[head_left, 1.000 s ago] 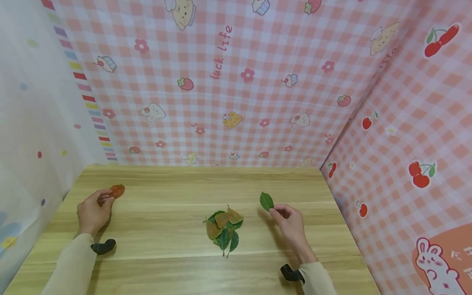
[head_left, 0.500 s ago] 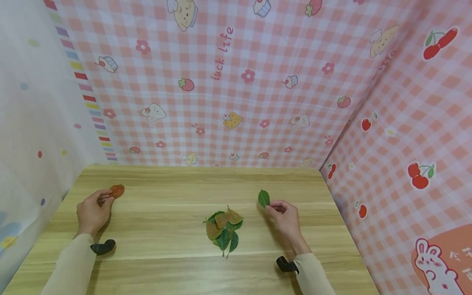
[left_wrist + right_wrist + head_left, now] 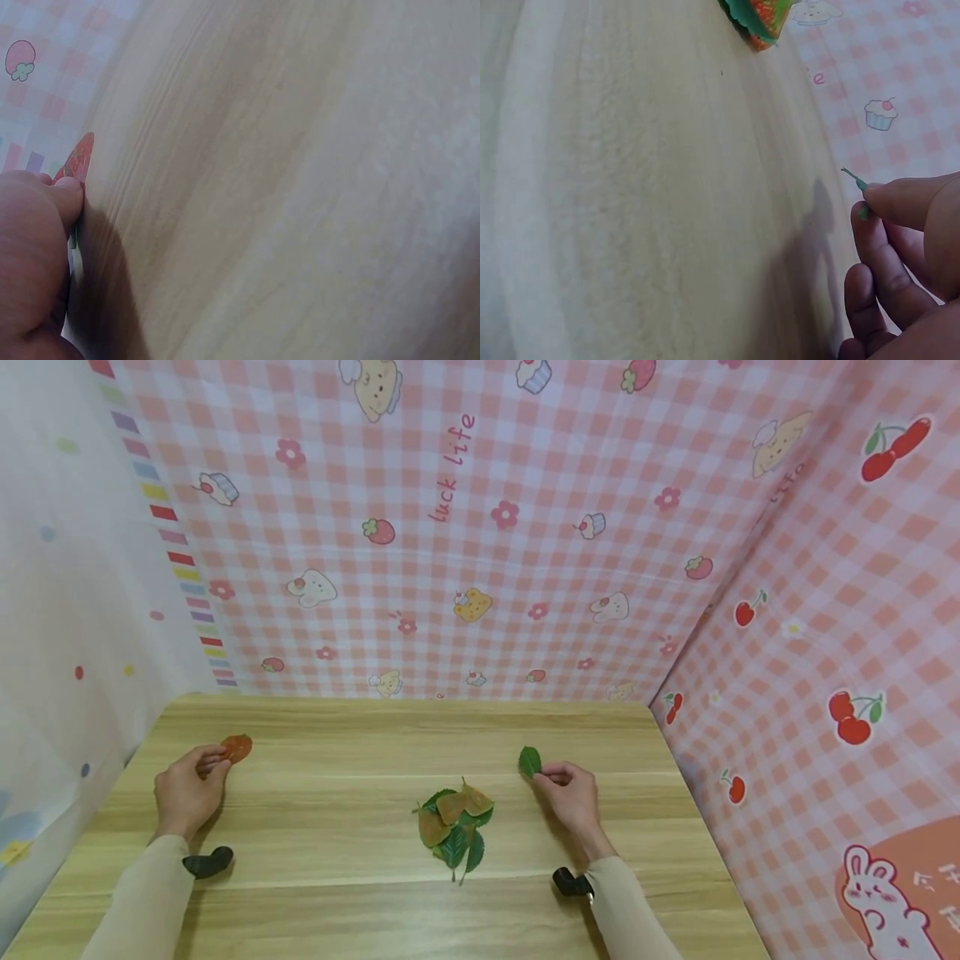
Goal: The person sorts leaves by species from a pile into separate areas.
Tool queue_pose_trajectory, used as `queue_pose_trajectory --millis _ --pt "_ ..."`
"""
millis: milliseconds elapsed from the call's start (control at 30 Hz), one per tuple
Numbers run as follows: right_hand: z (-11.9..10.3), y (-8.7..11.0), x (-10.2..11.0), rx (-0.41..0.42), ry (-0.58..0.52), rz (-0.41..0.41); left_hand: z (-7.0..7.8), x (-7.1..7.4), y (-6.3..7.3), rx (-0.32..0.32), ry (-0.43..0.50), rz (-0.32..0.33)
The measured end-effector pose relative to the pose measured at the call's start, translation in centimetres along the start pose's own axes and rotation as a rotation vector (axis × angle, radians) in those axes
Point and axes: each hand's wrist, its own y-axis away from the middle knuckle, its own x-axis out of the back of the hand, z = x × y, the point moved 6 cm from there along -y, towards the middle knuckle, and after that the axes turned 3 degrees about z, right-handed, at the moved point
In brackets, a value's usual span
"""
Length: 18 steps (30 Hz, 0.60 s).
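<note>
At the left of the table, my left hand [image 3: 189, 791] pinches a reddish-orange leaf [image 3: 238, 748] between thumb and fingers; the leaf's red tip [image 3: 80, 156] shows past the thumb in the left wrist view. On the right side, my right hand [image 3: 572, 797] holds a green toothed leaf [image 3: 529, 762] by one end, raised over the table. Its thin green stalk [image 3: 853, 178] sticks out beyond the thumb in the right wrist view. Between the hands lies a pile of overlapping green and brownish-orange leaves [image 3: 452, 827].
The wooden table [image 3: 337, 910] is bounded by a pink checked cloth [image 3: 420, 568] at the back, another checked cloth [image 3: 795, 693] on the right and a pale cloth [image 3: 75, 610] on the left. A black strap piece [image 3: 573, 882] sits at each wrist.
My right hand has moved left and slightly away from me, bringing the green leaf nearer the pile. The left hand and its leaf have stayed almost still; the pile looks the same.
</note>
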Motion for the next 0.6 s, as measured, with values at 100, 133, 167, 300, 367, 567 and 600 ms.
queue_pose_trajectory --millis 100,133,167,300,367,567,600 --pt "0.1 -0.2 -0.4 -0.012 0.02 -0.007 0.0 0.0 0.0 0.0 0.0 -0.002" --pt "0.1 -0.2 -0.5 -0.013 0.026 -0.007 0.0 0.0 0.0 0.001 -0.001 -0.003" --pt "0.2 -0.3 -0.6 -0.012 0.033 -0.004 0.0 0.0 0.0 0.002 -0.002 -0.003" --pt "0.2 -0.5 -0.9 -0.004 0.045 0.02 0.0 0.0 0.0 0.004 -0.008 -0.004" --pt "0.3 -0.7 -0.9 -0.002 0.062 0.038 0.0 0.0 0.0 0.005 -0.013 -0.002" --pt "0.7 -1.2 -1.2 -0.007 0.137 0.075 -0.1 0.0 0.0 0.011 -0.017 0.001" --pt "0.6 -1.1 -1.3 0.001 0.142 0.076 -0.1 0.0 0.0 0.013 -0.017 0.0"
